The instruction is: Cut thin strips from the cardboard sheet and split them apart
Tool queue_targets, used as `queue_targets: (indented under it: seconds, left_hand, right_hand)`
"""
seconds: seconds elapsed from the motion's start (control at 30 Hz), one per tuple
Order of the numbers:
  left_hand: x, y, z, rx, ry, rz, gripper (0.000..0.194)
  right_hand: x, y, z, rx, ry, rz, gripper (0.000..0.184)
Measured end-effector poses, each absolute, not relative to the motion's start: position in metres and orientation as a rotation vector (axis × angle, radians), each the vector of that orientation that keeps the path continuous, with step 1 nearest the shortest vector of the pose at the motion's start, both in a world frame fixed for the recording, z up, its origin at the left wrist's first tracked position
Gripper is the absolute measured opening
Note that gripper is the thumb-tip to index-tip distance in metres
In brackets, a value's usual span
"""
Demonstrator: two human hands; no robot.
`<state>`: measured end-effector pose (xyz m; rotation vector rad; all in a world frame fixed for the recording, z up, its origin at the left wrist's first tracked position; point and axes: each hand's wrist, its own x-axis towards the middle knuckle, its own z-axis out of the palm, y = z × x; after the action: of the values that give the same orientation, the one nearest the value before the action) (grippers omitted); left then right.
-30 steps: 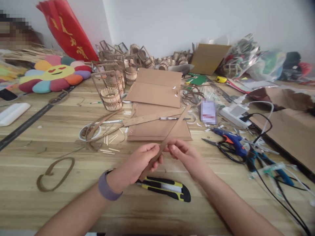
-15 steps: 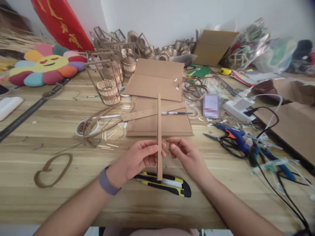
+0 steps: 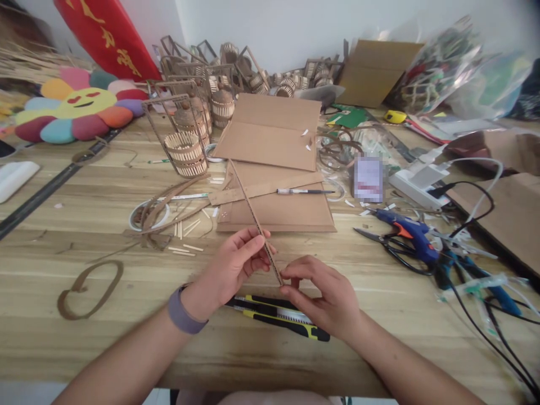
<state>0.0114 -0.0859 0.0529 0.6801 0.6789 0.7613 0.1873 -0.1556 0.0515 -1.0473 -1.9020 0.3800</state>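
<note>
A narrow cardboard strip (image 3: 248,205) slants up and away over the table, its corrugated edge turned toward me. My left hand (image 3: 230,261) pinches it partway along, between thumb and fingers. At the strip's near end, the thumb and forefinger of my right hand (image 3: 329,298) close on its tip. Beneath my hands lies a black and yellow utility knife (image 3: 274,320), its right part partly covered by my right hand. Beyond the hands are cardboard sheets (image 3: 291,216), with a wider cardboard strip (image 3: 228,196) and a pen (image 3: 295,191) on them.
Scissors (image 3: 396,250) and a blue glue gun (image 3: 407,228) lie right among cables. Behind them sit a phone (image 3: 368,179) and a power strip (image 3: 415,188). Small slatted baskets (image 3: 185,152) crowd the back left. A white bowl (image 3: 162,216) and a curled brown strip (image 3: 90,289) lie left.
The strip has turned from upright in view to slanting left, now edge-on. My right hand has moved down and taken its near end; my left hand keeps its hold.
</note>
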Motion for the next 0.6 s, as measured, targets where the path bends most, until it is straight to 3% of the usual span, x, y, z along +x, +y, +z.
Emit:
queue_targets:
  seconds: [0.37, 0.6]
  left_hand:
    - [0.0112, -0.0936, 0.0477, 0.958, 0.633, 0.707, 0.035]
    - [0.0112, -0.0931, 0.0526, 1.034, 0.691, 0.735, 0.039]
  right_hand:
    - [0.1901, -0.1543, 0.0504, -1.117, -1.907, 0.373, 0.008]
    - [0.1894, -0.1538, 0.0559, -1.162, -1.824, 0.509, 0.015]
